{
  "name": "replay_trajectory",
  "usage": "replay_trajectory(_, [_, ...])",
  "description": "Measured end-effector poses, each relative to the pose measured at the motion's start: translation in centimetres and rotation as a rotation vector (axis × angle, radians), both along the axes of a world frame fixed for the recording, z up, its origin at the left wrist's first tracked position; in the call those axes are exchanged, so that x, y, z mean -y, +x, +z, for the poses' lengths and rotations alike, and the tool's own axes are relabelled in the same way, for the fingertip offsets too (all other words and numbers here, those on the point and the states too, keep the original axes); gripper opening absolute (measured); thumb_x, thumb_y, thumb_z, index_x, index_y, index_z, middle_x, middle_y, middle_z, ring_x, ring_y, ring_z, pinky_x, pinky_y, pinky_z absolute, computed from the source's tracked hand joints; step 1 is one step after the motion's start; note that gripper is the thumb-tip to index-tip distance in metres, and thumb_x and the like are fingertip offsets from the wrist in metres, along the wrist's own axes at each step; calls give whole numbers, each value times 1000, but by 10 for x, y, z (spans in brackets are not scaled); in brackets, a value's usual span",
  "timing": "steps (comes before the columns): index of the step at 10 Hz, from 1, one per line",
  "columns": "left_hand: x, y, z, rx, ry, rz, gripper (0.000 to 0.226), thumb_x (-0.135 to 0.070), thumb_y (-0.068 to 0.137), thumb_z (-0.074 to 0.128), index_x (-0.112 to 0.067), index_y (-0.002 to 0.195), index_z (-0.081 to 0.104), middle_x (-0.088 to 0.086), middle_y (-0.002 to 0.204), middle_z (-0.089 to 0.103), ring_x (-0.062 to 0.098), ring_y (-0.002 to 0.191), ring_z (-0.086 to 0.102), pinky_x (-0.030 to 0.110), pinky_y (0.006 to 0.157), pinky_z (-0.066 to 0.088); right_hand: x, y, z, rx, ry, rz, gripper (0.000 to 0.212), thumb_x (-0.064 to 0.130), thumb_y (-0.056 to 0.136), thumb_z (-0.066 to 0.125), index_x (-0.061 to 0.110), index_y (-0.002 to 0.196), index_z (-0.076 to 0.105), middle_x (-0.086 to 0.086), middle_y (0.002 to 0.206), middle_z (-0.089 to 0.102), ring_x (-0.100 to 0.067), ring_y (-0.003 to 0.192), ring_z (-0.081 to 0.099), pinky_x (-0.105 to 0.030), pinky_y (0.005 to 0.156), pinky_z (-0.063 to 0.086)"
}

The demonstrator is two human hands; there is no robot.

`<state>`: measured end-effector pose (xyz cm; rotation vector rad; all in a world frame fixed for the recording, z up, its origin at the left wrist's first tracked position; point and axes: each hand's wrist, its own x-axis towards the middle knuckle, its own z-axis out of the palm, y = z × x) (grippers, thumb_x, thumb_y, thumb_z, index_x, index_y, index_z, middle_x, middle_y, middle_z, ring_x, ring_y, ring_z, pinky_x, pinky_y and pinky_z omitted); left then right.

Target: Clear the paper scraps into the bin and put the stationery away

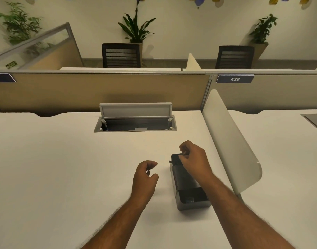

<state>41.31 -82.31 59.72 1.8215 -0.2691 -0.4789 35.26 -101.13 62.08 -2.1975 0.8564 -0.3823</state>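
A dark grey desk organiser box [185, 186] lies on the white desk [55, 168], right of centre, its long side running away from me. My right hand [193, 160] is over its far end, fingers pinched on a thin dark pen-like item [172, 161] that pokes out to the left of the hand. My left hand [145, 177] hovers just left of the box, fingers loosely curled, holding nothing. The near compartment of the box is open, with a small dark thing inside that I cannot identify. No paper scraps or bin are in view.
An open cable tray [135, 124] with a raised lid is sunk into the desk at the back. A white divider panel [231, 142] stands close to the right of the box. Beige partitions [100, 90] close off the far edge, with chairs and plants behind.
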Motion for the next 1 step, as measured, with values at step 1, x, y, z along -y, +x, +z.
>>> replay_trajectory(1, [-1, 4, -2, 6, 1, -1, 42, 10, 90, 59, -23, 115, 63, -4, 125, 64, 12, 120, 60, 30, 114, 46, -6, 1, 4, 26, 26, -32, 34, 12, 94, 77, 23, 125, 67, 3, 127, 72, -16, 111, 71, -32, 104, 56])
